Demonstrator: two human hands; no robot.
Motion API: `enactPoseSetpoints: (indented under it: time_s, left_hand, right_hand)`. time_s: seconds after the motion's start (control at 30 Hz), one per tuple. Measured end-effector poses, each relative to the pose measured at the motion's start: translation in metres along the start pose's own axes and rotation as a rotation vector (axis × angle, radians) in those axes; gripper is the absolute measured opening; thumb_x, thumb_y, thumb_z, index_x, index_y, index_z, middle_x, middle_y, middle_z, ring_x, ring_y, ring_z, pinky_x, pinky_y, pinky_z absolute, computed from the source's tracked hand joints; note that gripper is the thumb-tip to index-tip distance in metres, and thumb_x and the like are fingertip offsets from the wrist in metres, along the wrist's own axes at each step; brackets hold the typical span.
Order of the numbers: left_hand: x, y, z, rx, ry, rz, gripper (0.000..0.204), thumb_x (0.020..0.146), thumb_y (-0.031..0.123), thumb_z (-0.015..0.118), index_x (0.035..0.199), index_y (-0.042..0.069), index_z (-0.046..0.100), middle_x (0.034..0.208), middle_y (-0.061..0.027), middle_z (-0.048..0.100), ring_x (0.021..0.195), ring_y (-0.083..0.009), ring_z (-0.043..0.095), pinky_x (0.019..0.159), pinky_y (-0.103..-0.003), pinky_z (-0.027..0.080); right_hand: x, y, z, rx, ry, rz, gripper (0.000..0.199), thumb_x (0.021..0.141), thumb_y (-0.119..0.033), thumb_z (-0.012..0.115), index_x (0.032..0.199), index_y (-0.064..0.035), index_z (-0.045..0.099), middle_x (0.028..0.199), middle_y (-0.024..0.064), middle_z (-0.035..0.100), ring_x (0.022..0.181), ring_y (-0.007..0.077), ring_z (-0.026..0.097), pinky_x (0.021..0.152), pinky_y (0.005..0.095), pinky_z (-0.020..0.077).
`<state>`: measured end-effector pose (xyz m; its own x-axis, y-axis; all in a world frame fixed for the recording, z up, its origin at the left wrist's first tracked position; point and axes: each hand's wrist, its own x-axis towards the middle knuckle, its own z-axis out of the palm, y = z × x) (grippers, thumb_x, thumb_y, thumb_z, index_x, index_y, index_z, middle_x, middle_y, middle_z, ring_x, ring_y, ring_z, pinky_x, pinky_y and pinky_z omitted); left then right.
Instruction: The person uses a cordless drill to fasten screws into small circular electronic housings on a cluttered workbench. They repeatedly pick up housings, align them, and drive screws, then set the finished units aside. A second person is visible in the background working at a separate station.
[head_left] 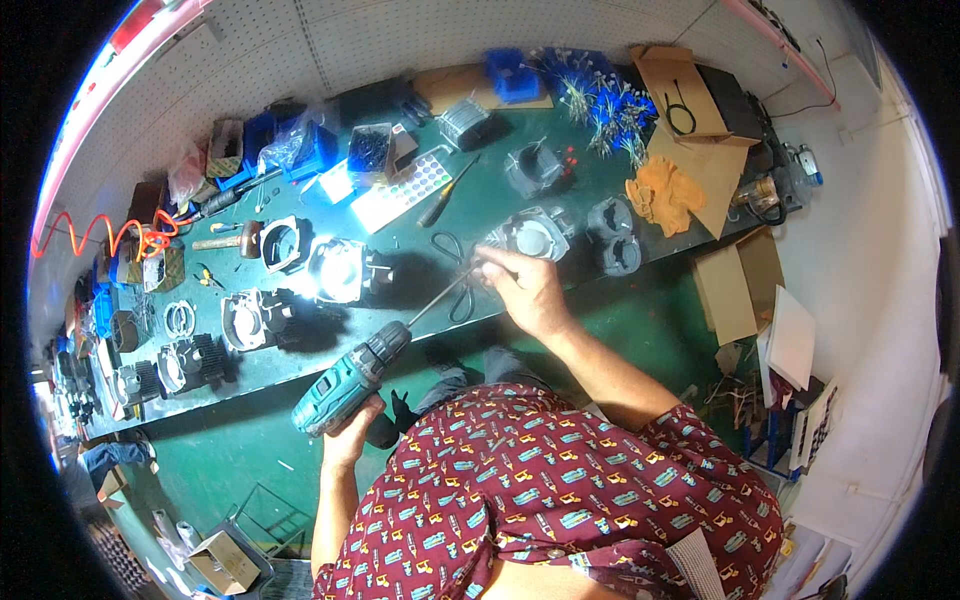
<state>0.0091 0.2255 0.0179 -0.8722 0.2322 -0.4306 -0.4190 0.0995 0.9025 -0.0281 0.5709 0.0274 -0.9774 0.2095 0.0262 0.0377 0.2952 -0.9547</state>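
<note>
Note the drill [345, 383] held before the near edge of the table [485, 195], slanting up and rightward, with the long bit [440, 297] reaching over that edge. Record the left grip [353, 430] as closed about the handle, and the right grip [530, 295] as pinching at the bit's far end, near a metal housing [540, 238]. Cannot tell of anything else pinched there. Judge the drill fairly heavy, rigid and not fragile; expect little slipping at the handle. Treat the bit as stiff but slender, smooth, liable to wander. Hold by the handle; steady the bit lightly near the tip, keeping clear of the chuck [390, 343].
</note>
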Motion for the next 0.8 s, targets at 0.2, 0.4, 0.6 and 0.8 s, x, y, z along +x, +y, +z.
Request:
enactPoseSetpoints:
  time_s: [0.2,0.4,0.6,0.8]
  left_hand:
    - [-0.001,-0.005,0.003,-0.044,0.016,-0.018,0.023,0.082,0.006,0.074,0.104,0.003,0.068,0.091,-0.0032,0.068,0.083,-0.0153,0.064,0.077,-0.032,0.052]
    - [0.002,-0.012,-0.004,-0.055,-0.027,-0.031,0.028,0.081,0.009,0.076,0.108,0.003,0.068,0.093,-0.0042,0.068,0.085,-0.0159,0.065,0.08,-0.032,0.054]
    - [0.001,-0.009,-0.001,-0.119,-0.001,-0.07,0.031,0.081,0.015,0.072,0.108,0.001,0.065,0.087,-0.0065,0.067,0.082,-0.0189,0.064,0.081,-0.034,0.051]
    - [0.006,-0.02,-0.012,-0.196,-0.053,-0.068,0.034,0.08,0.016,0.074,0.109,0.001,0.066,0.092,-0.007,0.068,0.08,-0.0195,0.066,0.078,-0.035,0.052]
  right_hand:
    - [0.002,0.021,0.004,0.638,-0.028,0.252,0.027,0.099,-0.002,0.056,0.123,0.0081,0.063,0.107,0.0155,0.071,0.094,0.0209,0.072,0.083,0.0306,0.0619]
    - [0.006,0.026,-0.007,0.81,-0.107,0.35,0.025,0.097,0.0,0.059,0.12,0.0072,0.062,0.108,0.0174,0.07,0.096,0.0241,0.072,0.082,0.0329,0.0638]
    - [0.015,0.023,-0.021,0.811,-0.303,0.402,0.024,0.097,-0.001,0.06,0.119,0.0079,0.061,0.107,0.0181,0.07,0.095,0.0264,0.073,0.082,0.0336,0.0638]
    - [0.024,0.015,-0.029,0.809,-0.428,0.444,0.025,0.097,-0.002,0.06,0.12,0.009,0.059,0.106,0.0194,0.069,0.097,0.0276,0.073,0.081,0.0345,0.064]
